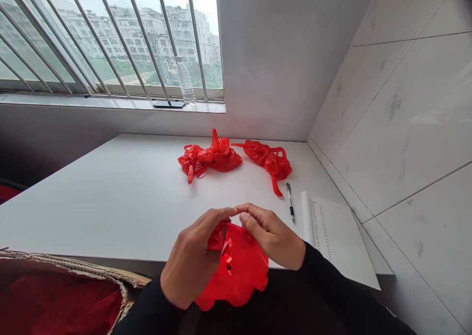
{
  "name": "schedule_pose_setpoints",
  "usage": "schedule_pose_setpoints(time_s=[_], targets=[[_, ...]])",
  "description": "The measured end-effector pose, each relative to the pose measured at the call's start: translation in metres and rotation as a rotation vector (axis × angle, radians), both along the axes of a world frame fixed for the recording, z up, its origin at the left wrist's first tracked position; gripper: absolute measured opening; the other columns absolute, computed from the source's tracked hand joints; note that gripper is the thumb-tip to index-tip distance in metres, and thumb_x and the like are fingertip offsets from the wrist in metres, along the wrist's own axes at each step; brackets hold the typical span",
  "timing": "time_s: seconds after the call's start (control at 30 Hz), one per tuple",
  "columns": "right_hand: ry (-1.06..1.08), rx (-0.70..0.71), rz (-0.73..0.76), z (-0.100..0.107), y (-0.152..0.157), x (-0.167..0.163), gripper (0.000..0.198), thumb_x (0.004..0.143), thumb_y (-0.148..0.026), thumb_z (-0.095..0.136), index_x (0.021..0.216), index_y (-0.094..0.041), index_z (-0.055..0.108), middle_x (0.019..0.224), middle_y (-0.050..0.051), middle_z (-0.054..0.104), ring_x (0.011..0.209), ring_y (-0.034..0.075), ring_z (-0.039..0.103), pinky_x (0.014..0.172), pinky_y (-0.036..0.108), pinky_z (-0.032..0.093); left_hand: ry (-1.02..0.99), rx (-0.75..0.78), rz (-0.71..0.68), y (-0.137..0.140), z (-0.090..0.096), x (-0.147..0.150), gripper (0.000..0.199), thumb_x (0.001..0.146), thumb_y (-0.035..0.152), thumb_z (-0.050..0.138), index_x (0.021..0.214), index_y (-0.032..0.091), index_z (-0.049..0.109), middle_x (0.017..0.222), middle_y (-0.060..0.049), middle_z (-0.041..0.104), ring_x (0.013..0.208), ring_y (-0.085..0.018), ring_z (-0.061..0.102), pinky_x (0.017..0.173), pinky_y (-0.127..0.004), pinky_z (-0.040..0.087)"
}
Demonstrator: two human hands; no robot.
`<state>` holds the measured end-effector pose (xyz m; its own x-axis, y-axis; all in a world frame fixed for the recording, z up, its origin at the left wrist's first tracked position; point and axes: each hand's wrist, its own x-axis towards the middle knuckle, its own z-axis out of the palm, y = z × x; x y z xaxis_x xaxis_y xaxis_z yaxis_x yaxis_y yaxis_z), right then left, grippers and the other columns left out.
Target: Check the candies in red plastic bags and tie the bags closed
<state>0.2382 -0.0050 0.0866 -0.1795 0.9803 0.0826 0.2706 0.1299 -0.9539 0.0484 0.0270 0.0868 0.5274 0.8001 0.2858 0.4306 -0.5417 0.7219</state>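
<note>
A red plastic bag (245,266) hangs between my hands at the table's front edge, with something shiny showing through a gap near its middle. My left hand (195,256) is closed around the bag's upper left side. My right hand (276,236) is closed at its upper right, fingers curled, thumb against the bag's top edge. The fingertips of both hands meet just above the bag. Behind them on the white table (121,197) lie knotted red plastic bags, one bunch (221,158) in the middle and another (267,160) to its right.
An open cardboard box (121,276) with red material inside stands at the lower left. A pen (290,204) and an open notebook (346,236) lie on the right, beside the tiled wall. On the window sill are a phone (168,104) and a clear plastic bottle (185,83).
</note>
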Motion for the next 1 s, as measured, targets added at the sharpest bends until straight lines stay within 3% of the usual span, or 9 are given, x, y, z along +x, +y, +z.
schedule_pose_setpoints(time_s=[0.1, 0.2, 0.3, 0.37, 0.53, 0.7, 0.83, 1.0], targets=[[0.073, -0.07, 0.119, -0.006, 0.002, 0.002, 0.034, 0.103, -0.038, 0.042, 0.129, -0.024, 0.059, 0.065, -0.005, 0.049, 0.054, 0.011, 0.038, 0.052, 0.025, 0.036, 0.02, 0.23, 0.026, 0.0, -0.006, 0.001, 0.044, 0.092, 0.005, 0.049, 0.128, 0.031, 0.052, 0.116, -0.003, 0.064, 0.103, -0.015, 0.065, 0.086, -0.025, 0.049], [0.151, -0.103, 0.209, -0.009, 0.003, 0.005, 0.029, 0.101, -0.036, 0.046, 0.121, -0.021, 0.062, 0.075, -0.002, 0.057, 0.06, 0.011, 0.046, 0.057, 0.025, 0.04, -0.015, 0.354, 0.117, 0.0, -0.005, 0.003, 0.033, 0.092, 0.011, 0.058, 0.12, 0.026, 0.049, 0.109, -0.004, 0.06, 0.097, -0.015, 0.063, 0.082, -0.024, 0.048], [0.153, -0.05, 0.101, -0.004, 0.002, 0.007, 0.022, 0.1, -0.035, 0.052, 0.103, -0.018, 0.065, 0.083, 0.001, 0.064, 0.073, 0.013, 0.056, 0.071, 0.028, 0.047, -0.024, 0.45, 0.211, 0.002, -0.002, 0.001, 0.023, 0.088, 0.014, 0.065, 0.096, 0.024, 0.046, 0.084, 0.001, 0.052, 0.073, -0.012, 0.054, 0.068, -0.023, 0.044], [0.136, 0.026, 0.005, 0.002, 0.001, 0.006, 0.018, 0.1, -0.032, 0.054, 0.099, -0.018, 0.065, 0.087, 0.001, 0.066, 0.081, 0.014, 0.06, 0.079, 0.029, 0.048, 0.013, 0.496, 0.204, 0.004, -0.001, -0.002, 0.026, 0.088, 0.017, 0.067, 0.085, 0.024, 0.043, 0.073, 0.004, 0.046, 0.063, -0.011, 0.045, 0.061, -0.023, 0.039], [0.058, 0.17, -0.167, 0.01, -0.005, 0.002, 0.014, 0.098, -0.028, 0.057, 0.097, -0.021, 0.069, 0.096, 0.001, 0.072, 0.095, 0.017, 0.065, 0.09, 0.033, 0.049, 0.17, 0.606, 0.133, 0.006, 0.0, -0.008, 0.029, 0.091, 0.022, 0.064, 0.074, 0.023, 0.041, 0.062, 0.005, 0.041, 0.056, -0.012, 0.036, 0.057, -0.027, 0.032], [-0.111, 0.208, -0.254, -0.001, -0.002, 0.025, 0.014, 0.095, -0.029, 0.059, 0.094, -0.023, 0.072, 0.095, 0.002, 0.074, 0.095, 0.021, 0.067, 0.087, 0.037, 0.05, 0.357, 0.712, 0.031, 0.003, -0.006, -0.024, 0.036, 0.094, 0.022, 0.056, 0.065, 0.022, 0.035, 0.055, 0.005, 0.039, 0.051, -0.013, 0.032, 0.056, -0.03, 0.027], [-0.166, 0.089, -0.403, -0.022, 0.008, 0.067, 0.021, 0.093, -0.038, 0.062, 0.087, -0.02, 0.071, 0.087, 0.005, 0.074, 0.089, 0.023, 0.069, 0.084, 0.037, 0.051, 0.442, 0.622, 0.047, -0.001, -0.026, -0.061, 0.033, 0.095, 0.023, 0.05, 0.064, 0.022, 0.039, 0.051, 0.005, 0.042, 0.044, -0.012, 0.036, 0.053, -0.029, 0.024], [-0.101, 0.045, -0.497, -0.047, 0.013, 0.084, 0.032, 0.093, -0.047, 0.058, 0.094, -0.017, 0.068, 0.088, 0.007, 0.072, 0.087, 0.022, 0.069, 0.083, 0.037, 0.054, 0.453, 0.151, 0.201, -0.003, -0.037, -0.076, 0.039, 0.095, 0.039, 0.047, 0.062, 0.022, 0.038, 0.052, 0.005, 0.033, 0.048, -0.012, 0.028, 0.05, -0.026, 0.022]])
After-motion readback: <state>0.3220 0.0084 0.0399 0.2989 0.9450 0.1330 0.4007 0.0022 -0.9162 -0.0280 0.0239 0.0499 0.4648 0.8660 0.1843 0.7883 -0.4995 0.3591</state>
